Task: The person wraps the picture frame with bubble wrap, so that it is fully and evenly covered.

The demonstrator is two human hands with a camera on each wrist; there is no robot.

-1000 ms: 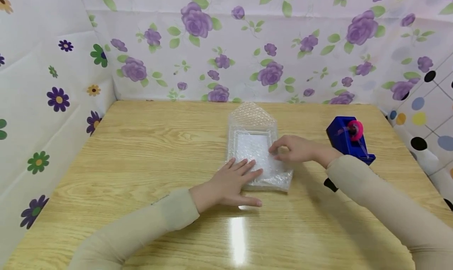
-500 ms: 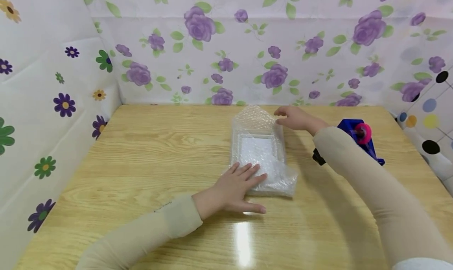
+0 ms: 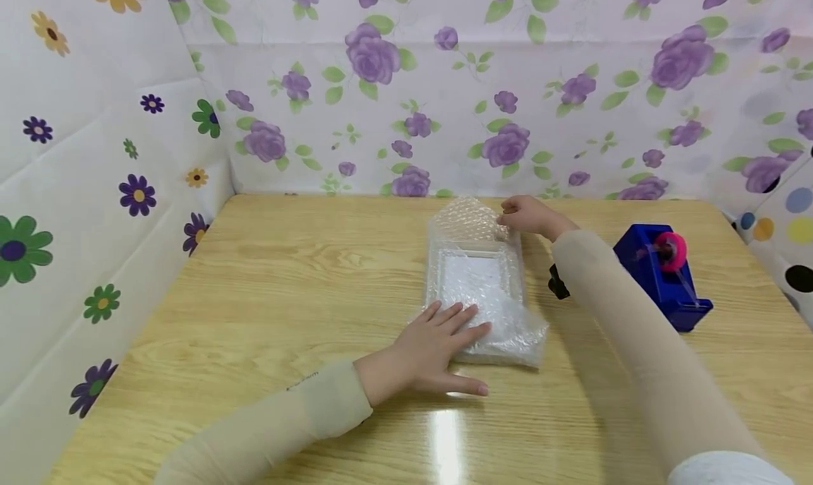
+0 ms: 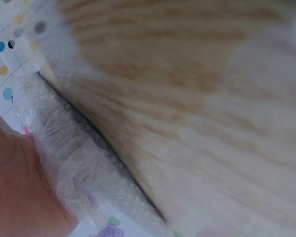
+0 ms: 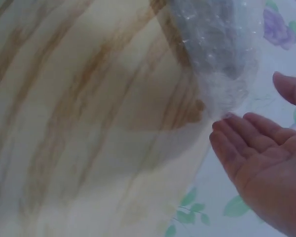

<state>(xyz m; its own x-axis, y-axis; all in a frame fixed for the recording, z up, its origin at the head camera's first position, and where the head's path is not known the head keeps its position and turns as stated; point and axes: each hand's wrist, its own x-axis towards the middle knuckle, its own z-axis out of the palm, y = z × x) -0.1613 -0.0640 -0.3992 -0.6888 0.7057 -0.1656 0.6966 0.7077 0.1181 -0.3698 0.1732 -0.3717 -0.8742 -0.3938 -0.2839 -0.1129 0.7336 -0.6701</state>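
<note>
A white picture frame (image 3: pixel 475 273) lies on the table, covered in clear bubble wrap (image 3: pixel 532 330). The wrap's pointed flap (image 3: pixel 466 218) spreads out flat beyond the frame's far end. My left hand (image 3: pixel 438 351) presses on the near part of the package with fingers spread; in the left wrist view the crumpled bubble wrap (image 4: pixel 74 143) lies beside that hand (image 4: pixel 24 182). At the flap's right edge is my right hand (image 3: pixel 532 215). In the right wrist view, its fingertips touch the wrap's corner (image 5: pixel 222 89), the thumb held apart from the fingers.
A blue tape dispenser (image 3: pixel 663 277) with a pink-cored roll (image 3: pixel 670 250) stands right of the package. Partly behind the right sleeve (image 3: pixel 635 337) is a small black object (image 3: pixel 557 284). Flowered cloth (image 3: pixel 381 118) rises at the wooden table's (image 3: pixel 305 280) back edge.
My right hand has moved from the right side of the frame away from me to the flap's right edge. My left hand stays pressed on the package. The head view has shifted slightly.
</note>
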